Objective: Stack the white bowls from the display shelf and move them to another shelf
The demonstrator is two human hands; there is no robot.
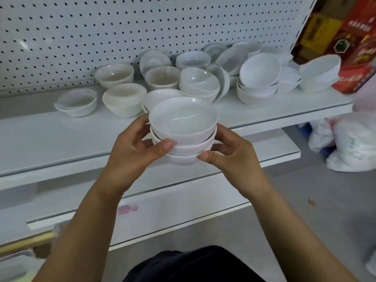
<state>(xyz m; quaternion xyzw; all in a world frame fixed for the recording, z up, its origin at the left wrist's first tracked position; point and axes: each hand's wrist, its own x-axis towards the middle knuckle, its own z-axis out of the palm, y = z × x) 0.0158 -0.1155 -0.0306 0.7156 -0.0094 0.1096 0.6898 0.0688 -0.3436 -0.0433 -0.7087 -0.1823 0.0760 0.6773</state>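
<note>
A stack of three white bowls (184, 129) hangs in the air in front of the top display shelf (50, 135). My left hand (132, 149) grips the stack's left side, thumb on the middle bowl. My right hand (230, 153) grips its right side, thumb near the bottom bowl. Behind the stack, several more white bowls (258, 72) lie on the top shelf, some upright, some tilted or nested in piles. Single upright bowls (77, 101) stand at the left of the group.
A white pegboard (101, 33) backs the shelf. Two lower white shelves (264, 153) jut out below. A red and yellow carton (350, 37) leans at the shelf's right end. White plastic bags (354, 143) lie on the floor at right. A wooden stick (26, 243) sits at lower left.
</note>
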